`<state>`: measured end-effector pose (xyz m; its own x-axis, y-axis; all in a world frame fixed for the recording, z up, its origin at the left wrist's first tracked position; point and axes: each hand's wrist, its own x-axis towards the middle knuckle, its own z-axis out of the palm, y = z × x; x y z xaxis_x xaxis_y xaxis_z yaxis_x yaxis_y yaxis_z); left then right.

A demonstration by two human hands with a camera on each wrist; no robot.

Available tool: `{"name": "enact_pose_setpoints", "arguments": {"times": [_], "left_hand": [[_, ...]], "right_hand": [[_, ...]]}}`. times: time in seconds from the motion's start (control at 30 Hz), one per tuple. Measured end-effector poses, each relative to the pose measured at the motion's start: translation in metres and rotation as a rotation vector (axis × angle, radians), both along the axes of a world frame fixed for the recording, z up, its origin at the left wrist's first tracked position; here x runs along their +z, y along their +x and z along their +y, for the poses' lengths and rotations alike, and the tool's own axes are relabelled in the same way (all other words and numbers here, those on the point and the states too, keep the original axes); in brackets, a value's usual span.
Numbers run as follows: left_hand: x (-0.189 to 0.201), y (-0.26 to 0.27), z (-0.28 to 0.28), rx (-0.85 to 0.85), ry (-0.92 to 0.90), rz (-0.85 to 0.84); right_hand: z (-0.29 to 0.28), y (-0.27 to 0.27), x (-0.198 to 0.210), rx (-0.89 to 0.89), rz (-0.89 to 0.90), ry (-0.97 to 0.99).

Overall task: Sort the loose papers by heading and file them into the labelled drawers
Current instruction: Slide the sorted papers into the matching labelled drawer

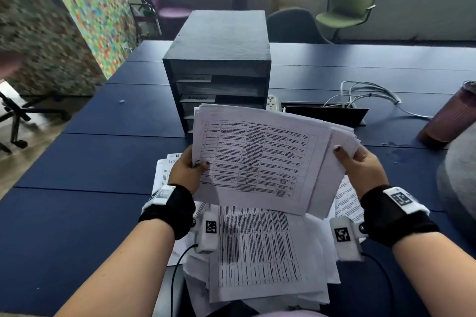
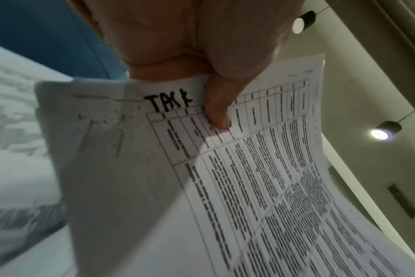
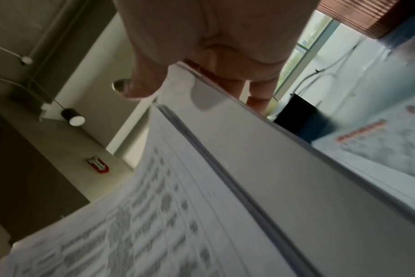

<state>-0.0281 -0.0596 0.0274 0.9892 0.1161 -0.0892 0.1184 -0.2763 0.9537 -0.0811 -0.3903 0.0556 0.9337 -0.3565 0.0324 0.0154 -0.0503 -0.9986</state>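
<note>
Papers: held stack (image 1: 260, 159) raised at frame centre in the head view, above the blue surface (image 1: 85, 152) and in front of the black drawer unit (image 1: 219, 59). Top sheet printed with a ruled table; handwritten heading near the left edge, reading roughly "TAX" in the left wrist view, last letter unclear. Left hand (image 1: 185, 170) at the stack's left edge, thumb (image 2: 216, 106) pressed on the top sheet, remaining fingers hidden behind the paper; clamped on the stack. Right hand (image 1: 363, 165) at the right edge, thumb on top, fingers (image 3: 258, 93) curled behind the sheets; likewise clamped. Stack edges fanned at upper right, sheets not squared.

Loose papers (image 1: 260, 252) lying in an untidy pile on the surface at lower centre, directly below the held stack, more sheets showing beside both wrists. Drawer unit standing upright at upper centre; white label reading "ADMIN" (image 1: 197, 97) on one shelf front, another label above it illegible. Papers visible inside the upper compartments. White cables (image 1: 371, 95) at right on the surface; ribbed pink tumbler (image 1: 448, 116) at the right edge.
</note>
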Motion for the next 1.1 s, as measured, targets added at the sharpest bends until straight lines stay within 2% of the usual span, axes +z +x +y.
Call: {"name": "enact_pose_setpoints", "arguments": {"times": [0.07, 0.13, 0.2, 0.27, 0.37, 0.43, 0.57, 0.73, 0.93, 1.1], "left_hand": [[0.006, 0.004, 0.006, -0.030, 0.009, -0.005], [0.015, 0.008, 0.013, -0.064, -0.002, -0.013], [0.022, 0.012, 0.018, -0.104, -0.053, -0.009], [0.028, 0.014, 0.019, -0.156, -0.076, 0.002], [0.035, 0.017, 0.018, -0.247, -0.072, 0.023], [0.039, 0.022, 0.021, -0.297, -0.068, 0.034], [0.049, 0.038, 0.039, -0.308, -0.049, 0.033], [0.058, 0.065, 0.068, -0.112, -0.032, 0.028], [0.056, 0.087, 0.084, -0.016, -0.337, 0.141], [0.057, 0.087, 0.076, -0.187, -0.432, 0.263]], "right_hand": [[-0.002, 0.005, 0.014, 0.003, -0.093, -0.048], [-0.003, 0.011, 0.027, -0.025, -0.106, -0.206], [-0.001, 0.015, 0.038, 0.004, -0.069, -0.417], [0.009, 0.017, 0.048, 0.115, 0.027, -0.660], [0.027, 0.023, 0.050, 0.304, 0.176, -0.809], [0.033, 0.028, 0.043, 0.349, 0.175, -0.723], [0.039, 0.032, 0.034, 0.320, 0.166, -0.354], [0.058, 0.046, 0.031, 0.216, 0.210, -0.114], [0.085, 0.064, 0.022, 0.110, 0.377, 0.152], [0.105, 0.082, 0.018, 0.026, 0.403, 0.323]]}}
